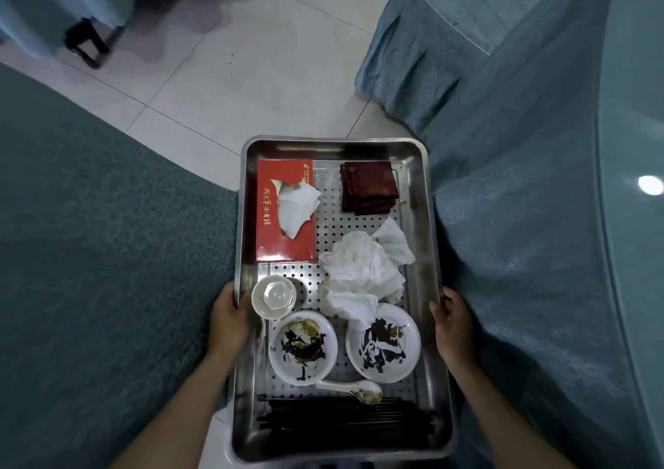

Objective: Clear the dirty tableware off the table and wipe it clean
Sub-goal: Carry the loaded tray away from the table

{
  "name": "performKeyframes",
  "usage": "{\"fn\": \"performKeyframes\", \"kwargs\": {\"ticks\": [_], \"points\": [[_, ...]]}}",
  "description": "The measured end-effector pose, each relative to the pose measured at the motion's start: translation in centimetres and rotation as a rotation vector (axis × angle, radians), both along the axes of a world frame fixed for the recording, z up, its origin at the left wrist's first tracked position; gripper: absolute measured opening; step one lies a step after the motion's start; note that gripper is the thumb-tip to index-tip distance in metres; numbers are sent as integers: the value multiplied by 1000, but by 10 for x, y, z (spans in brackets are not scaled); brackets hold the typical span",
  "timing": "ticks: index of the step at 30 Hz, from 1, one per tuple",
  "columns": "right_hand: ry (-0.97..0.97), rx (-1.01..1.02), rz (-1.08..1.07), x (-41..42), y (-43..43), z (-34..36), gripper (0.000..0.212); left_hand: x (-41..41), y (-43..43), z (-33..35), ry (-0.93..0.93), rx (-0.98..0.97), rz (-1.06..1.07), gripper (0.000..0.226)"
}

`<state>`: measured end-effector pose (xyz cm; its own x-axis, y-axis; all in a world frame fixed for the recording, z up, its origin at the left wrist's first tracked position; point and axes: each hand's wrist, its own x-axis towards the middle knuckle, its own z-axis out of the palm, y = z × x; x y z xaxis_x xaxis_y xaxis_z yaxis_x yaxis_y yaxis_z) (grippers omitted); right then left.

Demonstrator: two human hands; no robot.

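Single head cam, wide-angle, pitched steeply down, nearly plumb over the steel tray (pixel 419 224). Close range: tray fills lower centre, its near edge by the frame bottom, its far edge mid-frame. Left hand (pixel 228 321) and right hand (pixel 454 328) come in from below, gripping the long edges. Lens distortion bows the left tablecloth (pixel 90 235) and right tablecloth (pixel 539 199); tiled floor (pixel 251 73) up top.

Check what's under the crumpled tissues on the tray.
The crumpled tissues overlap the far rim of the right plate and the perforated floor of the tray. Anything else beneath them is hidden.
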<state>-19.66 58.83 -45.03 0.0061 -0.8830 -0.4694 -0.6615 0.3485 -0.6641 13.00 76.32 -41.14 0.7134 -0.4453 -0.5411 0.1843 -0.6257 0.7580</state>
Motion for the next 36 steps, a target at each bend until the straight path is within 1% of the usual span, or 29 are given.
{"fn": "performKeyframes", "kwargs": {"ticks": [5,9,15,19,24,26,29,30,32,36], "points": [[11,-71,-24,3,0,19,41,0,8,9,-34,-39,7,11],[-1,-80,-17,10,5,51,43,3,16,38,-59,-45,29,15],[-20,-82,27,18,15,118,42,3,32,109,-116,-14,45,10],[-14,-68,76,28,25,182,39,2,39,167,-205,0,57,9],[32,-86,95,32,43,260,40,0,51,243,-230,36,59,11],[55,-97,109,33,51,287,35,2,57,270,-220,40,61,14],[83,-135,110,30,59,321,13,1,63,309,-203,53,28,16],[88,-155,115,28,61,331,9,1,64,322,-200,47,15,16],[91,-179,105,23,65,353,8,1,66,346,-217,34,-18,16],[60,-164,117,15,70,398,10,4,69,392,-270,46,-72,17]]}}
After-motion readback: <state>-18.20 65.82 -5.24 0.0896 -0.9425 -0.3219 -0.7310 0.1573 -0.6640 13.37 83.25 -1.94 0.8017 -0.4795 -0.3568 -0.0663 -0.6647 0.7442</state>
